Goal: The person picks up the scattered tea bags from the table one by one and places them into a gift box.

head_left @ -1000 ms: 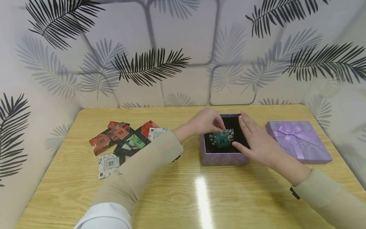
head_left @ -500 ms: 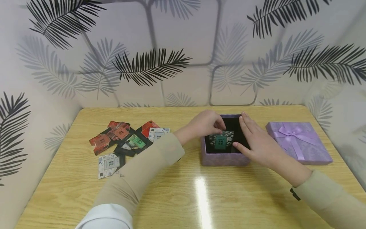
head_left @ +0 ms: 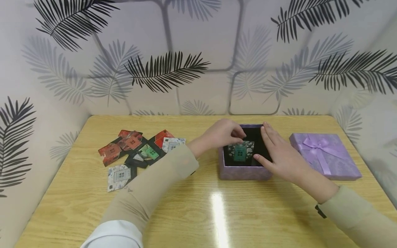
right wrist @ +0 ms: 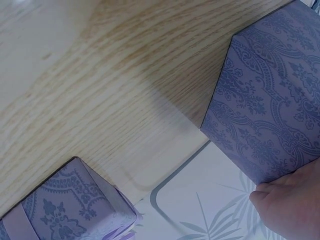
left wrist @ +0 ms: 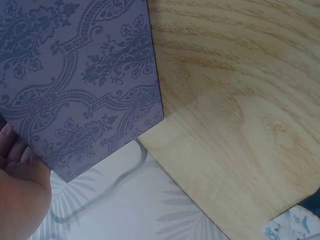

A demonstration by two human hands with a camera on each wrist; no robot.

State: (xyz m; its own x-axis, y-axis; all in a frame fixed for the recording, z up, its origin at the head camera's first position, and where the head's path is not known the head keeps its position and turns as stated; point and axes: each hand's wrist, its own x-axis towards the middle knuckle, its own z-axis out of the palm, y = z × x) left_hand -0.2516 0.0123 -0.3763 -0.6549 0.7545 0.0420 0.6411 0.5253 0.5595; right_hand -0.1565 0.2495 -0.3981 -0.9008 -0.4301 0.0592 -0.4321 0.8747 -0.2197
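Observation:
An uncovered purple box (head_left: 245, 173) with a black inside stands right of the middle of the table. In it is a small flat packet (head_left: 240, 153) with a dark floral print and a green label. My left hand (head_left: 221, 133) reaches over the box's left wall and pinches the packet's top edge, thumb and fingertips together. My right hand (head_left: 283, 156) rests along the right wall, fingers straight and thumb pointing inward. In the left wrist view, the box's patterned wall (left wrist: 85, 85) hides most of that hand's work; the right wrist view shows the opposite wall (right wrist: 265, 100).
A purple lid (head_left: 328, 155) with a ribbon bow lies on the table (head_left: 192, 213) to the right. Several similar packets, red, green and white on black, lie in a loose pile at left, among them a white one (head_left: 119, 176). A leaf-patterned wall covering (head_left: 192, 89) rises behind.
The packet, tilted and turned a second ago, now sits straighter and flatter in the box. My left fingers stay at its top edge. The right hand holds its place on the box.

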